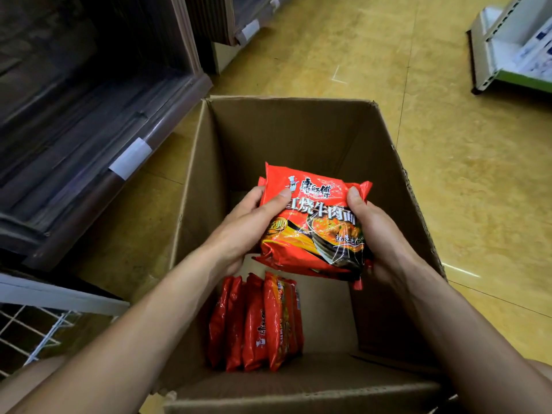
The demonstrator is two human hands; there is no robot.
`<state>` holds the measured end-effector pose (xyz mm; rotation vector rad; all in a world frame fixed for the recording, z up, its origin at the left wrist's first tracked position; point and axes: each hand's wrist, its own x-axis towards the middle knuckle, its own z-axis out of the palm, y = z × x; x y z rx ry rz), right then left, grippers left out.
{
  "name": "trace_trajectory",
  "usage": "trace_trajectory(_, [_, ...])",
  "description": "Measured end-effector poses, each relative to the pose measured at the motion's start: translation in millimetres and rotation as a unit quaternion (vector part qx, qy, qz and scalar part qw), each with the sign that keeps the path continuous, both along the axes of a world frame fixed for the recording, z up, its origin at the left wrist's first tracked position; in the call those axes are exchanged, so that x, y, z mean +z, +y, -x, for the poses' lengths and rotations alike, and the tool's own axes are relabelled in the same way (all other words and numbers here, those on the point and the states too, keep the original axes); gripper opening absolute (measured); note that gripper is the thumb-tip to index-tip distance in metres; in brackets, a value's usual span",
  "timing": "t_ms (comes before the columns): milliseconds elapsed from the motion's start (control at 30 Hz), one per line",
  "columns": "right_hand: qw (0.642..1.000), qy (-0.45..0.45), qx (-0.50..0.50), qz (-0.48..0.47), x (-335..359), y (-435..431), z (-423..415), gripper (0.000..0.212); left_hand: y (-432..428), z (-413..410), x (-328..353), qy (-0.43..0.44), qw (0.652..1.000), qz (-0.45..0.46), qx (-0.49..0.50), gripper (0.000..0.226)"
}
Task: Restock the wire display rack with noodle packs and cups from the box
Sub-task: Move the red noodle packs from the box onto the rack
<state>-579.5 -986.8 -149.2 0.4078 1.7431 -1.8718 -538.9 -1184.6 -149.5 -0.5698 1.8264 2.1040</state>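
We've got both hands on red noodle packs above the open box!

Our left hand (248, 225) grips the left edge of the held noodle packs (316, 225), thumb pressed across the printed front, and our right hand (379, 234) clamps the right edge, thumb on top, fingers curled beneath. More than one pack is stacked in that hold, tilted face-up over the middle of the cardboard box (268, 130). Down on the box floor, a row of upright packs (257, 321) stands on edge, pressed side by side near the front wall. The white wire rack (33, 333) sits at lower left beside the box, with dark shelving (74, 115) behind it.
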Motion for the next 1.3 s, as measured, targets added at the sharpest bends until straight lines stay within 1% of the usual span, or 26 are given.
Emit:
trace_trajectory(133, [1.0, -0.006, -0.018, 0.012, 0.8, 1.4, 1.3, 0.051, -0.5, -4.5, 3.2, 0.019, 1.0, 0.007, -0.023, 0.04])
trace_trajectory(200, [1.0, -0.005, -0.029, 0.01, 1.9, 1.7, 1.9, 0.05, -2.8, -5.5, 2.8, 0.024, 0.999, 0.028, -0.022, 0.042])
trace_trajectory(300, [0.998, 0.011, -0.06, 0.003, 1.2, 3.9, 4.7, 0.052, -7.6, -9.0, -3.0, 0.017, 0.995, 0.084, -0.055, 0.061])
trace_trajectory(400, [0.997, 0.013, -0.072, 0.002, 2.1, 7.0, 6.8, 0.052, -11.8, -13.3, -6.2, 0.034, 0.991, 0.081, -0.098, 0.081])
trace_trajectory(500, [0.998, 0.011, -0.062, 0.005, 2.6, 8.2, 6.4, 0.051, -16.3, -12.3, -6.0, 0.06, 0.982, 0.134, -0.123, 0.089])
trace_trajectory(600, [0.998, 0.011, -0.066, 0.002, 1.9, 8.2, 8.6, 0.053, -19.8, -10.5, -8.1, 0.051, 0.972, 0.166, -0.157, 0.094])
trace_trajectory(700, [0.997, 0.022, -0.076, -0.003, 3.2, 9.3, 10.8, 0.049, -22.3, -10.5, -7.8, 0.043, 0.962, 0.176, -0.202, 0.081])
trace_trajectory(800, [0.997, 0.037, -0.072, -0.007, 3.6, 9.6, 10.9, 0.045, -24.4, -9.9, -2.7, 0.037, 0.959, 0.179, -0.219, 0.061])
trace_trajectory(867, [0.997, 0.049, -0.065, -0.016, 3.2, 8.6, 11.2, 0.043, -26.2, -9.6, -0.9, 0.031, 0.958, 0.169, -0.231, 0.052])
trace_trajectory(1033, [0.996, 0.071, -0.045, -0.027, 3.9, 8.7, 11.7, 0.041, -35.9, -5.9, -0.8, 0.028, 0.957, 0.137, -0.254, 0.051])
trace_trajectory(1200, [0.995, 0.083, -0.035, -0.033, 6.1, 17.6, 12.1, 0.039, -37.7, -4.9, -2.3, 0.042, 0.957, 0.128, -0.255, 0.035])
trace_trajectory(1267, [0.995, 0.086, -0.035, -0.032, 6.9, 19.0, 11.0, 0.035, -36.0, -7.6, -4.2, 0.045, 0.95, 0.134, -0.278, 0.025])
trace_trajectory(1300, [0.995, 0.089, -0.034, -0.032, 6.8, 19.3, 10.5, 0.033, -35.9, -8.5, -4.4, 0.04, 0.947, 0.131, -0.29, 0.024])
